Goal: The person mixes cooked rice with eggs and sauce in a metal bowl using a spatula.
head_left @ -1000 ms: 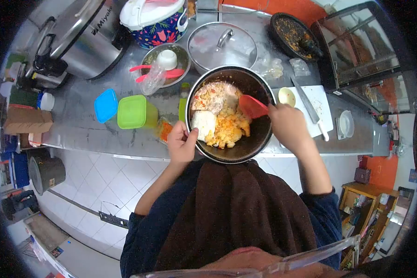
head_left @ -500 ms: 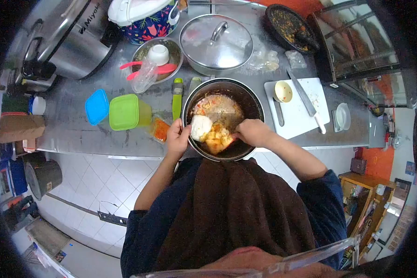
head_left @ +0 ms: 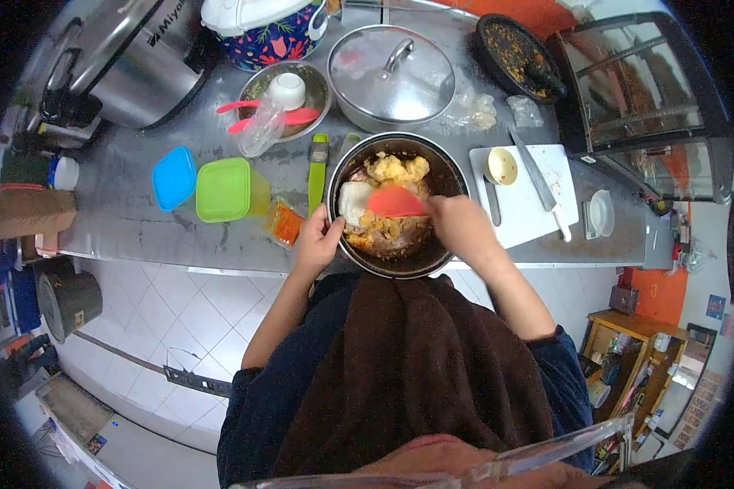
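Observation:
A dark-walled pot (head_left: 453, 175) stands at the counter's front edge. My left hand (head_left: 319, 243) grips its left rim, thumb at the inner side and fingers outside. My right hand (head_left: 465, 235) is closed round the handle of a red spatula (head_left: 394, 203), whose broad blade lies over the food in the pot's middle. Yellow mash (head_left: 398, 168) sits toward the far side of the pot, and a white lump (head_left: 354, 202) rests at the left. Browner bits cover the near part of the bottom. The spatula's handle is mostly hidden by my fingers.
Left of the pot are a green peeler-like tool (head_left: 318, 175), an orange packet (head_left: 284, 224) and a green-lidded box (head_left: 223, 190). A knife (head_left: 537, 173) and small bowl (head_left: 501, 166) lie on the white board (head_left: 514, 224) at right. Behind stands a lidded pan (head_left: 391, 77).
My right hand has shifted slightly right, and the red spatula's blade now shows over the pot's middle. Yellow mash has moved from the near side to the far side. My left hand stays at the rim.

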Demonstrator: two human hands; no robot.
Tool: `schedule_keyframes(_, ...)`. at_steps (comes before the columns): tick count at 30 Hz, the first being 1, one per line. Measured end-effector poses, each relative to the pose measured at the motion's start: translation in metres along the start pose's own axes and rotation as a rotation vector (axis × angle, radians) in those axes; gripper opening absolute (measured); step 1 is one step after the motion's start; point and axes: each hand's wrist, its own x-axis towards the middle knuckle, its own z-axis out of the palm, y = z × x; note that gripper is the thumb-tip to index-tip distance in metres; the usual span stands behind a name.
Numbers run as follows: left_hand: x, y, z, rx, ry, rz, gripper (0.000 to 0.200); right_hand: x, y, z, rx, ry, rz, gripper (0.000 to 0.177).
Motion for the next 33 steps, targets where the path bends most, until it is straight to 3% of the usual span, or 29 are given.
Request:
schedule_keyframes(2, 0.0, 0.002, 0.001, 0.022, 0.0, -0.018, 0.006, 0.002, -0.03, 0.005, -0.169, -0.054, -0.104, 0.012)
schedule_keyframes(4, 0.0, 0.002, 0.001, 0.009, -0.004, 0.045, 0.009, 0.01, -0.05, 0.029, -0.143, -0.053, -0.191, 0.012)
schedule_keyframes(10, -0.003, -0.004, -0.016, -0.003, -0.093, -0.028, 0.017, 0.049, -0.053, 0.027, -0.25, -0.109, -0.3, 0.012)
schedule_keyframes(13, -0.004, 0.002, -0.015, 0.064, -0.113, -0.058, 0.013, 0.05, -0.041, -0.013, -0.325, -0.077, -0.299, 0.011)
schedule_keyframes(14, -0.005, 0.003, -0.013, 0.117, -0.134, -0.094, 0.012, 0.046, -0.037, -0.021, -0.417, 0.018, -0.336, 0.01)
schedule_keyframes(15, -0.003, -0.004, -0.005, 0.039, -0.012, 0.07, 0.011, 0.042, -0.037, -0.023, -0.507, 0.108, -0.375, 0.01)
schedule_keyframes(20, -0.001, -0.016, -0.001, -0.052, -0.011, 0.068, 0.012, 0.016, -0.048, 0.009, -0.709, 0.174, -0.632, 0.007)
schedule_keyframes(24, -0.005, -0.009, -0.004, -0.051, 0.007, 0.031, 0.011, 0.019, -0.045, -0.01, -0.572, 0.153, -0.476, 0.008)
schedule_keyframes(30, -0.003, -0.013, -0.007, -0.054, -0.003, 0.021, 0.012, 0.011, -0.046, 0.002, -0.637, 0.113, -0.527, 0.007)
schedule_keyframes(33, -0.003, -0.017, -0.009, -0.019, -0.021, 0.009, 0.013, 0.013, -0.045, -0.022, -0.423, 0.083, -0.263, 0.01)
